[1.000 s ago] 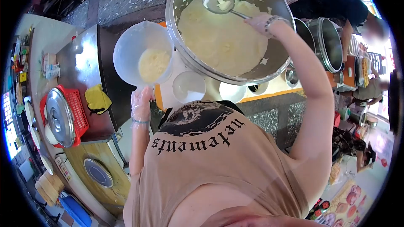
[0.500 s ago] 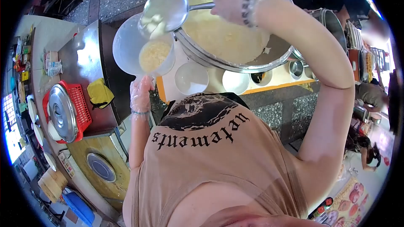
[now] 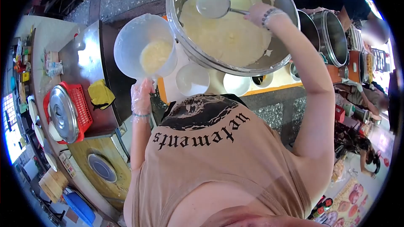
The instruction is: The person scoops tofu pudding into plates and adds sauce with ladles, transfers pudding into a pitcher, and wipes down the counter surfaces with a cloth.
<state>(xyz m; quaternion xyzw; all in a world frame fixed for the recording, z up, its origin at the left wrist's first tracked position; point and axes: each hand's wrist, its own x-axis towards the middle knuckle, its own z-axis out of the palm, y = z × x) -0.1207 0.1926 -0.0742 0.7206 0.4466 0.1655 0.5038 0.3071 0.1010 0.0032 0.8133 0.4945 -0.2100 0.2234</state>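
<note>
My left hand, in a clear plastic glove, holds a translucent plastic cup from below; pale yellow soft food lies in its bottom. My right hand, with a bead bracelet at the wrist, grips the handle of a flat metal ladle. The ladle's bowl hovers over the big steel pot, which is filled with the same pale creamy food. The cup sits just left of the pot's rim.
Two white bowls stand on the counter below the pot. A red basket with a steel lid and a yellow cloth lie at left. More steel pots and another person are at right.
Half a second ago the ladle was tipped over the cup. My right hand has swung it back right over the pot. The cup now holds a little more food.
</note>
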